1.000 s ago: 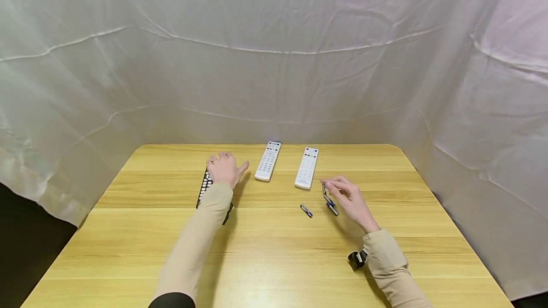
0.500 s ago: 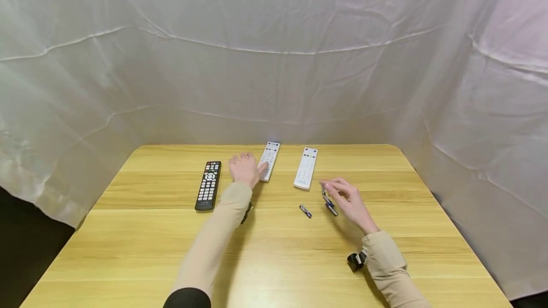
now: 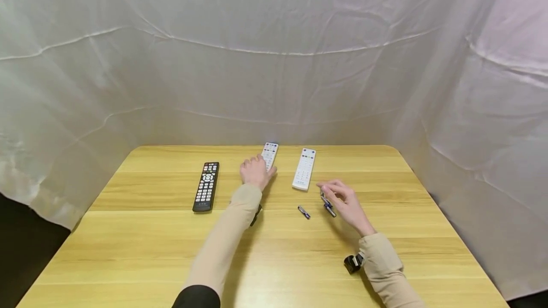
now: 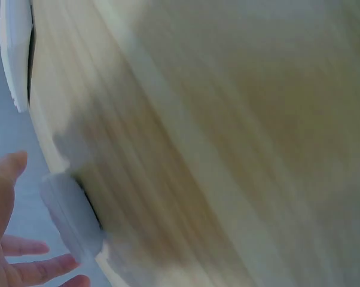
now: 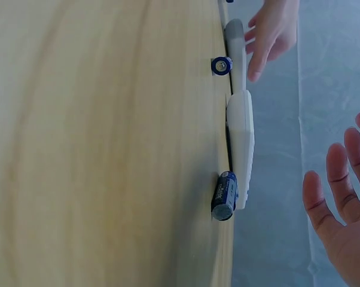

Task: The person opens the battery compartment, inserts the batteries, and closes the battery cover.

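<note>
White plastic, a slim remote control (image 3: 270, 150) with rows of small buttons lies at the far side of the table, its near part hidden by the person's left hand (image 3: 254, 172). That hand reaches over it with thumb and fingers spread, one on each side of the remote as the left wrist view shows it – though that view is blurred, and I cannot tell whether a fingertip touches the plastic. To its right, just beside, lies a second white remote (image 3: 304, 170); well to its left lies a black remote (image 3: 206, 187) with pale buttons.

Nearer the person, the right hand (image 3: 346, 203) is raised over blue-and-silver batteries (image 3: 329, 210), their number hard to make out. Its fingers are spread and slightly bent – clear of the batteries in the right wrist view. Another battery (image 3: 304, 212) lies by itself, below the second white remote. Beige sleeves (image 3: 227, 234) cover both arms. Beneath everything is a pale wood-grain table (image 3: 128, 251); behind it hangs creased, greyish cloth (image 3: 257, 84).
</note>
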